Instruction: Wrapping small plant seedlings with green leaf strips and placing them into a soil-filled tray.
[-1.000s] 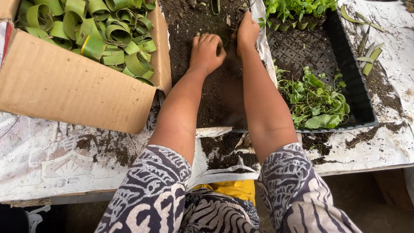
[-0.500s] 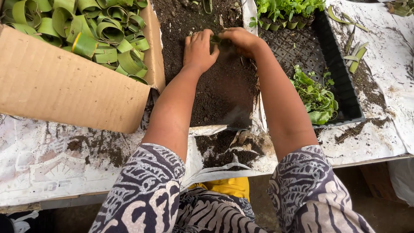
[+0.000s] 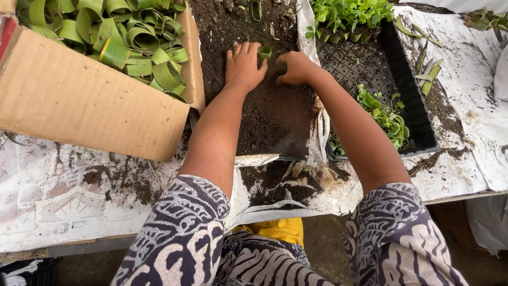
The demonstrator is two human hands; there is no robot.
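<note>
Both hands are down on a bed of dark soil (image 3: pixel 275 114) spread between a box and a tray.

Left hand (image 3: pixel 242 66): laid palm-down on the soil, fingers extended and close together, gripping nothing. Its fingertips lie just beside a small green leaf ring (image 3: pixel 264 52), which stands upright in the soil.

Right hand (image 3: pixel 296 67): fingers curled inward and knuckles up, pressed into the soil just to the right of the leaf ring. Whether the fingertips touch the ring cannot be told; no object is seen in its grasp.

The leaf ring sits between the two hands, at the level of their fingertips.

Left of the left arm: a cardboard box (image 3: pixel 90 108) filled with many rolled green leaf strips (image 3: pixel 127 42).

Right of the right arm: a black tray (image 3: pixel 410 98), holding potted seedlings (image 3: pixel 346 16) at its far end and a loose heap of seedlings (image 3: pixel 383 116) close to the forearm.

Under everything: a white sheet (image 3: pixel 58 201), soiled with scattered earth, covering the table.
</note>
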